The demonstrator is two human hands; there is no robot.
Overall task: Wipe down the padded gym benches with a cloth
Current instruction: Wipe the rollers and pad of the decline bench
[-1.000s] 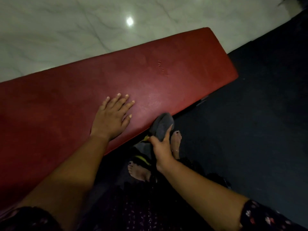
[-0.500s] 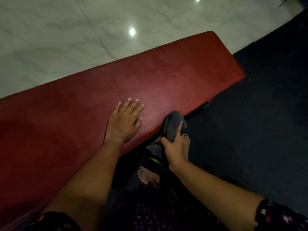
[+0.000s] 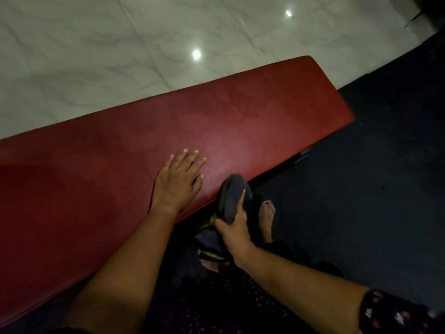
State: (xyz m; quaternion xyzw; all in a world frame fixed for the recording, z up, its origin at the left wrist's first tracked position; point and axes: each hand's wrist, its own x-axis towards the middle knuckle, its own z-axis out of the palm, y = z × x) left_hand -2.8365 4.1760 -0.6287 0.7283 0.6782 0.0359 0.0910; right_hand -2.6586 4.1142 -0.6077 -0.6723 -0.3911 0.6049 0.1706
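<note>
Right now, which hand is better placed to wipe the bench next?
Right. The right hand grips the cloth at the near edge of the bench. The left hand lies flat on top, fingers straight, holding nothing.

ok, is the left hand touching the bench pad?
Touching. Head view: left hand lies flat on the red bench pad, fingers straight. Right hand grips the cloth.

One wide-angle camera sits on my head, looking forward and steeply down from close above. My left hand (image 3: 179, 180) and right hand (image 3: 234, 229) reach in from the bottom edge to mid-frame. The bench (image 3: 240, 131) runs slantwise from lower left to its end at upper right, with pale floor (image 3: 96, 56) past its far edge and dark mat (image 3: 361, 201) on my side.
</note>
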